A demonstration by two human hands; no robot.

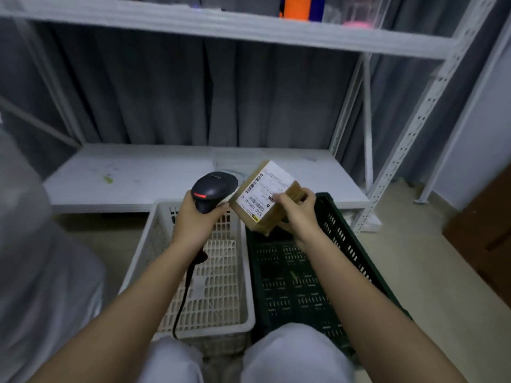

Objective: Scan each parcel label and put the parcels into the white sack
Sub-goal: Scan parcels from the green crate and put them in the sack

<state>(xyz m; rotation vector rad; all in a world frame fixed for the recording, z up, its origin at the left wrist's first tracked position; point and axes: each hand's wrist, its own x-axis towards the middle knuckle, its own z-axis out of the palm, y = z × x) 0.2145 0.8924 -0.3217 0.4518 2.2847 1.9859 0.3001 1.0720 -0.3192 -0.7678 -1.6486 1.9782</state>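
Parcel storeroom: metal shelving [409, 139], crates [221, 286].

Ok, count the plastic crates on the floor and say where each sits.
2. The white crate sits under the left hand; the dark green crate sits beside it, under the right hand.

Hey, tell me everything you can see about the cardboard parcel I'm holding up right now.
The parcel is a small brown cardboard box, closed, held tilted above the far ends of the white crate and dark green crate. A white shipping label with barcodes and black print covers its upward face. The right hand grips its right side, thumb on the label. The scanner, held in the left hand, sits close beside it.
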